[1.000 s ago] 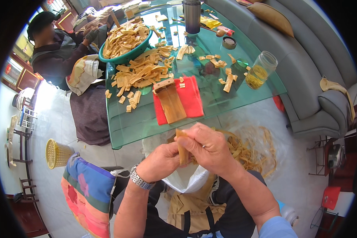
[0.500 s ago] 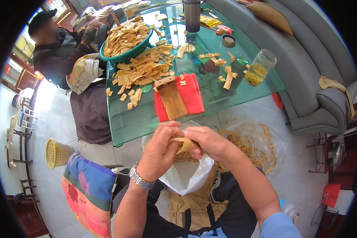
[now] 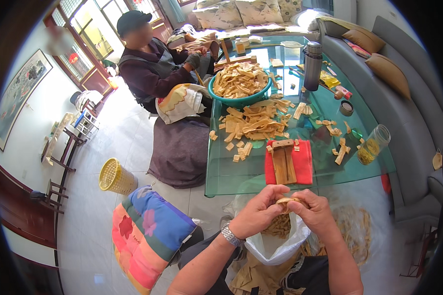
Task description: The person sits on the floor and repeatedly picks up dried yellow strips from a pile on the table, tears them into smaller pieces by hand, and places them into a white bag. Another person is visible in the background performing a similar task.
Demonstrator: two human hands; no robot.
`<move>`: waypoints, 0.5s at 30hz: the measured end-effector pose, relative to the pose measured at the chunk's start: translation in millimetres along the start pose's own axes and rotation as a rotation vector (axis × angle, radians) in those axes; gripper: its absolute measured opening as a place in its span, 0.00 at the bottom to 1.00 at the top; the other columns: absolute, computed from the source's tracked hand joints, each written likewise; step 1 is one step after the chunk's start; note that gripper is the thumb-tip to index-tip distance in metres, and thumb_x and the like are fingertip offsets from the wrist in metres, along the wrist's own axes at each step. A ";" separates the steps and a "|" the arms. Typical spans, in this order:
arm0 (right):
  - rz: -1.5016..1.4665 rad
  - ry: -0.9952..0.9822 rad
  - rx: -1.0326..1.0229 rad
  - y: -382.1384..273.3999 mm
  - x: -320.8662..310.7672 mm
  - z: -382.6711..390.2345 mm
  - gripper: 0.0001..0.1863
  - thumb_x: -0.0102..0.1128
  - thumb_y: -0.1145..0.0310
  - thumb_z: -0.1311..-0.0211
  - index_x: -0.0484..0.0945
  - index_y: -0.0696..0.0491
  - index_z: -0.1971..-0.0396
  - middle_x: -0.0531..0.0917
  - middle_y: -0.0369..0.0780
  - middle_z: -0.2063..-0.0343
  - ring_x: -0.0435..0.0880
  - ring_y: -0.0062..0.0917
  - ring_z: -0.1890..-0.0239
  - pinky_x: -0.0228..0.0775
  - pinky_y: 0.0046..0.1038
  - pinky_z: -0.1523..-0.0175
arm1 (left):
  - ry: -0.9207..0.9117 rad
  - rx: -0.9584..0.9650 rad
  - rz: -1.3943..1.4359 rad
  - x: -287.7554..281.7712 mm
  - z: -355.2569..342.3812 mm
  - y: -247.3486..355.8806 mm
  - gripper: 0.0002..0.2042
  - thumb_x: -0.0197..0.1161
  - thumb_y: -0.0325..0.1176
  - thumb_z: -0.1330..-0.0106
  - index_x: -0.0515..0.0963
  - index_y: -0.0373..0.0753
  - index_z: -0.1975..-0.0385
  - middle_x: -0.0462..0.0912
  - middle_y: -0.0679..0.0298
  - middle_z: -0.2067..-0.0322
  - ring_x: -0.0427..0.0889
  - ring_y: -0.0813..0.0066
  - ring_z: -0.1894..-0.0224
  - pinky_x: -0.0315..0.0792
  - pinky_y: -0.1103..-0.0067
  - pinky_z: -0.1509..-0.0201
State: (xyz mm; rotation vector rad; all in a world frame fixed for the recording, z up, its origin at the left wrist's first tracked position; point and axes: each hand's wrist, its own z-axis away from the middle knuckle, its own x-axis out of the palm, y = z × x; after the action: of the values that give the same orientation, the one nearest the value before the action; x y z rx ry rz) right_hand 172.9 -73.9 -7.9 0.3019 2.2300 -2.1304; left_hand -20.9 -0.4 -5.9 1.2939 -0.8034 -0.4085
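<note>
My left hand (image 3: 258, 216) and my right hand (image 3: 315, 211) grip a small curled tan strip (image 3: 286, 201) between fingers and thumbs. Just under them is an open white bag (image 3: 268, 253) with small tan pieces (image 3: 275, 228) inside. Long tan strips (image 3: 359, 231) lie in clear plastic to its right. On the glass table (image 3: 216, 182) in front of my hands, a grooved wooden board (image 3: 284, 167) with a crosspiece at its far end rests on a folded red cloth (image 3: 304, 164).
A teal basin (image 3: 238, 97) heaped with tan pieces, loose pieces (image 3: 251, 123), a steel flask (image 3: 312, 69) and a glass jar (image 3: 374, 145) are on the table. A co-worker (image 3: 152, 69) sits at the left. A grey sofa (image 3: 408, 123), yellow wastebasket (image 3: 118, 174) and colourful cushion (image 3: 147, 236) flank me.
The view has swung left and up, showing more of the room. The strip between my hands, straight a second ago, is now curled, and both hands have shifted their grip on it.
</note>
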 end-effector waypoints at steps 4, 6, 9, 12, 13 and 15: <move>-0.320 -0.035 0.201 0.1 -3.4 1.1 0.09 0.67 0.65 0.30 0.83 0.54 0.59 0.80 0.29 0.73 0.74 0.11 0.72 0.68 0.17 0.66 | 0.294 0.106 -0.681 6.9 -2.3 0.8 0.08 0.60 0.28 0.26 0.74 0.37 0.52 0.76 0.68 0.56 0.76 0.83 0.54 0.74 0.80 0.53; -0.326 -0.096 0.264 3.5 -11.0 0.0 0.10 0.63 0.62 0.27 0.82 0.54 0.60 0.78 0.29 0.74 0.72 0.11 0.73 0.65 0.17 0.68 | 0.255 0.007 -0.533 10.5 -1.1 -2.0 0.07 0.61 0.30 0.26 0.74 0.36 0.55 0.76 0.68 0.58 0.75 0.84 0.58 0.74 0.80 0.57; -0.215 -0.110 0.251 4.3 -6.8 -1.4 0.14 0.56 0.57 0.24 0.79 0.54 0.63 0.75 0.28 0.77 0.71 0.11 0.74 0.65 0.18 0.69 | 0.203 -0.019 -0.447 14.3 2.2 4.6 0.09 0.63 0.33 0.26 0.75 0.36 0.53 0.76 0.69 0.65 0.74 0.86 0.62 0.73 0.81 0.58; -0.097 -0.093 0.197 8.4 -0.8 0.8 0.17 0.52 0.55 0.21 0.76 0.53 0.64 0.74 0.28 0.77 0.70 0.12 0.75 0.64 0.19 0.70 | 0.159 0.123 -0.462 14.8 2.9 0.5 0.10 0.62 0.33 0.25 0.77 0.36 0.51 0.78 0.70 0.65 0.75 0.85 0.62 0.73 0.81 0.58; -0.067 -0.090 0.180 9.6 0.8 1.8 0.17 0.50 0.54 0.21 0.75 0.53 0.64 0.73 0.28 0.77 0.70 0.13 0.75 0.64 0.19 0.70 | 0.169 0.178 -0.525 14.7 3.0 -2.8 0.10 0.62 0.33 0.25 0.77 0.36 0.51 0.78 0.70 0.65 0.76 0.85 0.63 0.73 0.81 0.58; -0.112 -0.097 0.199 5.3 7.4 3.6 0.17 0.50 0.54 0.21 0.75 0.53 0.64 0.74 0.29 0.76 0.70 0.13 0.75 0.65 0.20 0.70 | 0.203 0.283 -0.634 12.4 1.9 -9.2 0.10 0.61 0.33 0.25 0.78 0.36 0.51 0.79 0.70 0.65 0.76 0.84 0.63 0.74 0.82 0.58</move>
State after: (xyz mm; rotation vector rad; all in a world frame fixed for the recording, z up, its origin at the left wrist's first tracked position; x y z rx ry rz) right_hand 166.2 -76.4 -14.6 0.0795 2.0318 -2.3737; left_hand -12.4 -12.4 -10.9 1.8217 -0.2664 -0.6671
